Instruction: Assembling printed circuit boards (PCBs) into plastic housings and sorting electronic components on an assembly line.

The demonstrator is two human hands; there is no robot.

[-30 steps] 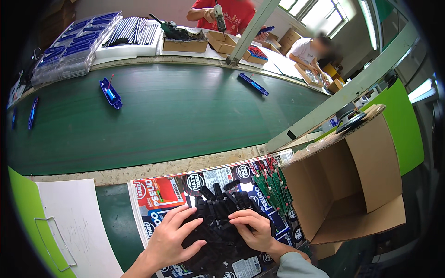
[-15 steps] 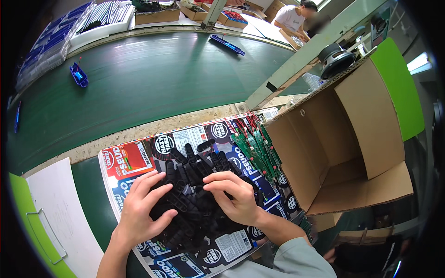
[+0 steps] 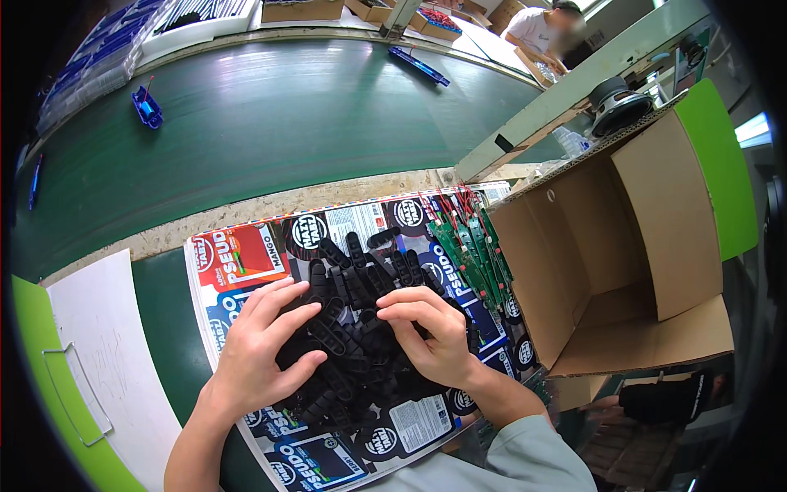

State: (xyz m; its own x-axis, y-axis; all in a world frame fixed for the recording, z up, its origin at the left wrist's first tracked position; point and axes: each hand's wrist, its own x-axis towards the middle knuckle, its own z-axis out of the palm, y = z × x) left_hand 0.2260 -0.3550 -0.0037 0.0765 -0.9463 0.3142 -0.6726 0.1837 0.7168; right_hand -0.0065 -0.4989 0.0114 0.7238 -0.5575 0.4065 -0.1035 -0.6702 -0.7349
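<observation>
A green conveyor belt (image 3: 270,123) is curving across a workshop bench, and one blue part (image 3: 147,107) is lying on it at the left. Nearer, a white sheet (image 3: 106,369) is lying beside a printed mat (image 3: 246,254). The left hand (image 3: 258,344) is resting open, fingers spread, on a heap of black plastic pieces (image 3: 352,328), too many to count. The right hand (image 3: 430,332) is pinching one piece from that heap. Several green circuit boards (image 3: 467,246) are lying just right of it. One open cardboard box (image 3: 639,246) is standing at the far right.
</observation>
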